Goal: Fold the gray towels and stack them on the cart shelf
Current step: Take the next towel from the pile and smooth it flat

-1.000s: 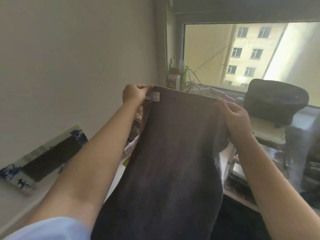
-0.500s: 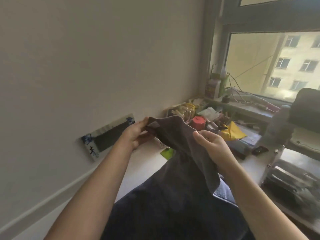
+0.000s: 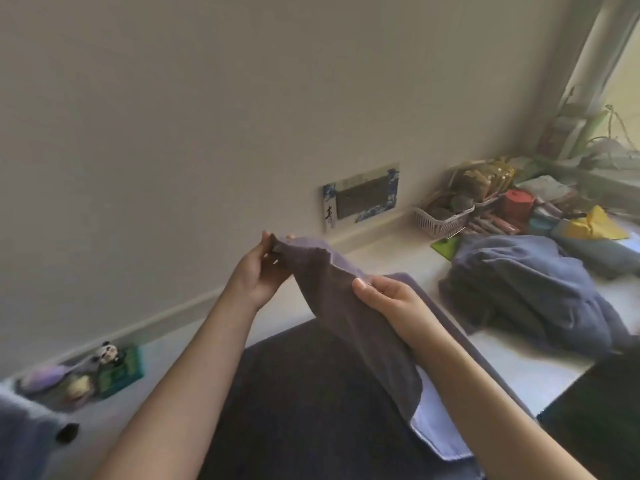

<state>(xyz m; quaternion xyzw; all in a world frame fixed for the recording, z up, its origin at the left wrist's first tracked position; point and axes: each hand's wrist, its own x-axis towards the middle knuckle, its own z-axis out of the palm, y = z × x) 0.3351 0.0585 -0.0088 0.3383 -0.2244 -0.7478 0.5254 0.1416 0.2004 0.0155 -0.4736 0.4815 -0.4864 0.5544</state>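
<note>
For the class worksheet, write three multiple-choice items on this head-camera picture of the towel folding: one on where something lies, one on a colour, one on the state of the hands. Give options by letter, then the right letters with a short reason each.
1. Where is the heap of unfolded towels?
A. On the white surface, to the right of the hands
B. Hanging on the wall
C. Inside the white basket

2. What colour is the round container behind the white basket?
A. Green
B. Red
C. Black

3. How is the gray towel held?
A. It lies flat, untouched
B. Only the right hand holds it
C. Both hands grip its top edge

Answers:
1 A, the heap rests on the white surface, right of the right hand.
2 B, it shows plainly red.
3 C, the left hand pinches one corner and the right hand grips further along.
</note>
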